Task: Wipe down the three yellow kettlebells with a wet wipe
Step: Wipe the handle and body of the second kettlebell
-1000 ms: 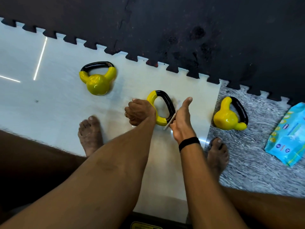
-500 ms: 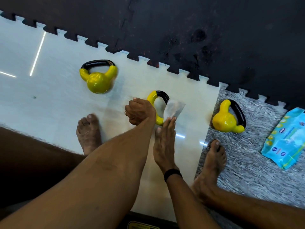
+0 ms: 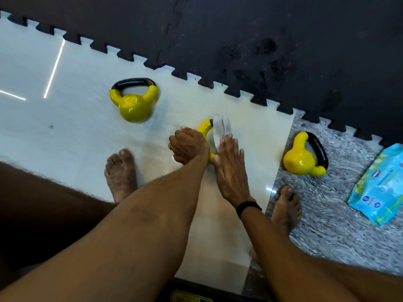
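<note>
Three yellow kettlebells with black handles lie on the floor. The left kettlebell [image 3: 133, 104] and the right kettlebell [image 3: 303, 156] lie untouched. My left hand [image 3: 188, 147] grips the body of the middle kettlebell [image 3: 204, 128], hiding most of it. A white wet wipe [image 3: 220, 127] is draped over that kettlebell's handle. My right hand [image 3: 230, 166] has its fingers straight and presses the wipe against the handle from the right side.
A blue wet-wipe pack [image 3: 380, 184] lies at the right on the grey marbled floor. Black interlocking foam mats [image 3: 239, 40] cover the far floor. My bare feet [image 3: 121, 175] stand either side of the middle kettlebell on pale tile.
My right hand turned from a thumb-up grip to flat fingers and carried the wipe up onto the middle kettlebell's handle. My left hand stayed on the kettlebell.
</note>
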The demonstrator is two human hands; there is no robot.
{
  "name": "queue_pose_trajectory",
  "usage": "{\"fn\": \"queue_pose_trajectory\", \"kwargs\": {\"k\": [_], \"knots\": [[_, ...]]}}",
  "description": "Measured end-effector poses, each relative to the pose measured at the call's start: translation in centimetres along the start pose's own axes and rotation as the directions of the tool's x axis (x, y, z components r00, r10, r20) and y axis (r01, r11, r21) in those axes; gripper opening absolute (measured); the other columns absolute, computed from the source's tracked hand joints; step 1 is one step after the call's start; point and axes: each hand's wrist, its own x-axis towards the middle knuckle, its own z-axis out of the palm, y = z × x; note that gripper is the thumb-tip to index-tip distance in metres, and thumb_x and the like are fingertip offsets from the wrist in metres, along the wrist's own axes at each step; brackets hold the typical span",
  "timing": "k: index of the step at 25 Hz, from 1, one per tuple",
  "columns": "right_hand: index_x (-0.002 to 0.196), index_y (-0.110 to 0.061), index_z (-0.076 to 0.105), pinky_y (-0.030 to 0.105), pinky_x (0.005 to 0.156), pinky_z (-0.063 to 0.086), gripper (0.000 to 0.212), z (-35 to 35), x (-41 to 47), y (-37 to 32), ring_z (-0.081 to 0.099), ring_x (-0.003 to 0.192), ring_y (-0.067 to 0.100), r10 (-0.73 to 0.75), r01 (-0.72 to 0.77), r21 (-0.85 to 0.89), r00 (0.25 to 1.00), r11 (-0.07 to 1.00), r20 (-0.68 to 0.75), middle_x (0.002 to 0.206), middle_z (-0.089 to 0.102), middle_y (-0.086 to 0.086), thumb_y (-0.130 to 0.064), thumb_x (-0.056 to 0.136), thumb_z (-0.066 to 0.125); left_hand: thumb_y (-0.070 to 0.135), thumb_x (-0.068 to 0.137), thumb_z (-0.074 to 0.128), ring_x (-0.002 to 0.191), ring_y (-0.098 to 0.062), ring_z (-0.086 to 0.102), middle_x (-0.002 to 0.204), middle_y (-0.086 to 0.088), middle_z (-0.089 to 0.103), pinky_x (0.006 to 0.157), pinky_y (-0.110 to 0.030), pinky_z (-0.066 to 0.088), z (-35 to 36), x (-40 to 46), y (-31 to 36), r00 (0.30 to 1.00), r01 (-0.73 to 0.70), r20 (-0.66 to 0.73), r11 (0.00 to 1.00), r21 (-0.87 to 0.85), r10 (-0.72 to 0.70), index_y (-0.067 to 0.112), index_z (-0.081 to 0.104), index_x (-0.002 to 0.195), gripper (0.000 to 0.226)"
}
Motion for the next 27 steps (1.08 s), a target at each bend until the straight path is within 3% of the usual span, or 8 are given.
{"fn": "queue_pose_trajectory", "kwargs": {"k": [2,5,8,11,16,20,24,27], "knots": [[0.155,-0.018,0.001,0.042,0.123,-0.002,0.065,-1.3,-1.3,1.6,-0.012,0.15,0.013,-0.083,0.089,-0.104,0.995,0.991,0.063,0.163,-0.01,-0.002,-0.053,0.1,0.002,0.032,0.098,0.034,0.108,-0.036,0.053,0.11,-0.017,0.059,0.083,-0.042,0.041,-0.1,0.1,-0.3,0.996,-0.013,0.091,0.998,0.061,0.008,0.003,0.064,0.098,0.041],[0.155,-0.017,0.0,0.041,0.123,-0.002,0.068,-2.4,0.6,2.5,-0.011,0.15,0.014,-0.148,0.183,-0.232,0.976,0.955,0.162,0.163,-0.01,0.0,-0.055,0.098,0.0,0.033,0.098,0.035,0.111,-0.034,0.051,0.113,-0.015,0.058,0.084,-0.04,0.04,-0.2,0.5,-0.6,0.995,-0.017,0.098,0.995,0.101,0.007,0.003,0.063,0.1,0.041],[0.155,-0.017,-0.005,0.038,0.122,-0.005,0.07,-3.2,4.6,1.4,-0.013,0.149,0.013,-0.159,0.214,-0.258,0.963,0.942,0.216,0.162,-0.014,0.0,-0.056,0.097,0.001,0.034,0.098,0.034,0.111,-0.033,0.051,0.113,-0.014,0.058,0.085,-0.041,0.04,-0.1,0.3,-0.5,0.994,-0.034,0.105,0.993,0.117,0.022,0.004,0.063,0.101,0.041],[0.155,-0.018,-0.003,0.039,0.123,0.0,0.066,-4.2,3.2,3.2,-0.011,0.149,0.011,-0.239,0.316,-0.314,0.936,0.895,0.259,0.163,-0.012,0.0,-0.052,0.101,0.011,0.034,0.098,0.034,0.111,-0.032,0.05,0.113,-0.013,0.057,0.084,-0.041,0.04,-0.1,0.5,-0.6,0.992,-0.045,0.122,0.993,0.114,0.031,0.005,0.062,0.1,0.041],[0.155,-0.018,-0.002,0.039,0.123,0.001,0.064,-5.2,4.6,3.9,-0.009,0.15,0.015,-0.264,0.37,-0.383,0.916,0.847,0.302,0.163,-0.006,0.003,-0.051,0.101,0.01,0.032,0.097,0.035,0.108,-0.032,0.052,0.112,-0.012,0.058,0.079,-0.041,0.042,-0.1,0.4,-0.8,0.984,-0.121,0.148,0.983,0.135,0.101,0.006,0.061,0.1,0.037],[0.155,-0.015,0.006,0.041,0.123,0.004,0.066,-5.6,8.7,2.1,-0.001,0.151,0.019,-0.365,0.495,-0.466,0.865,0.733,0.344,0.164,0.004,0.005,-0.052,0.101,0.01,0.027,0.094,0.037,0.106,-0.031,0.053,0.111,-0.01,0.057,0.078,-0.039,0.042,-0.3,0.6,-0.8,0.966,-0.196,0.207,0.963,0.184,0.157,0.009,0.06,0.1,0.03],[0.155,-0.013,0.004,0.045,0.122,0.011,0.067,-8.5,5.7,6.5,-0.002,0.151,0.02,-0.469,0.652,-0.503,0.758,0.568,0.453,0.164,0.0,0.004,-0.052,0.102,0.018,0.025,0.091,0.04,0.104,-0.032,0.054,0.11,-0.009,0.056,0.077,-0.04,0.042,-0.4,0.9,-0.8,0.93,-0.302,0.285,0.925,0.229,0.232,0.009,0.059,0.1,0.027],[0.155,-0.013,0.009,0.047,0.122,0.012,0.067,-8.5,6.4,6.1,0.0,0.151,0.023,-0.492,0.69,-0.543,0.723,0.479,0.484,0.163,0.003,0.006,-0.053,0.102,0.016,0.024,0.09,0.042,0.101,-0.032,0.055,0.109,-0.01,0.058,0.075,-0.039,0.042,-0.7,1.0,-0.7,0.884,-0.411,0.343,0.878,0.246,0.318,0.008,0.059,0.102,0.026]]}}
